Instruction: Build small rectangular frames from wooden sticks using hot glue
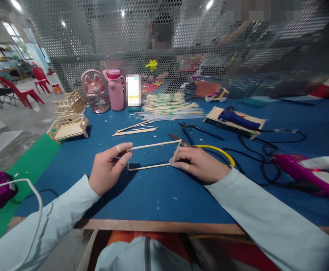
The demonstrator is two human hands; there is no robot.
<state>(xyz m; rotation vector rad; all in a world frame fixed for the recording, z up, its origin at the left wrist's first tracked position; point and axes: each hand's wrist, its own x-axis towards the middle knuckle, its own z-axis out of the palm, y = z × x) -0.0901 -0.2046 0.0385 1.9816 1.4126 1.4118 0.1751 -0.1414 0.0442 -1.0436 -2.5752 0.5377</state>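
Between my two hands is a rectangular frame of thin wooden sticks point(153, 145), raised a little over the blue table. My left hand point(109, 165) pinches its left short side, with the thumb and fingers closed on it. My right hand point(195, 162) grips the right short side near its lower corner. Tape or a covering wraps some fingertips. Just behind the right hand lie scissors point(178, 139) with dark blades and a yellow handle point(219, 148). Loose wooden sticks point(136, 130) rest beyond the frame.
Pliers point(203, 131) lie past the scissors. A blue glue gun point(239, 118) rests on a small wooden stand, its black cord trailing right. A purple power strip point(308, 177) sits at right. Bundled sticks point(167, 103), a pink bottle point(116, 90) and a small wooden bed model point(70, 127) stand behind.
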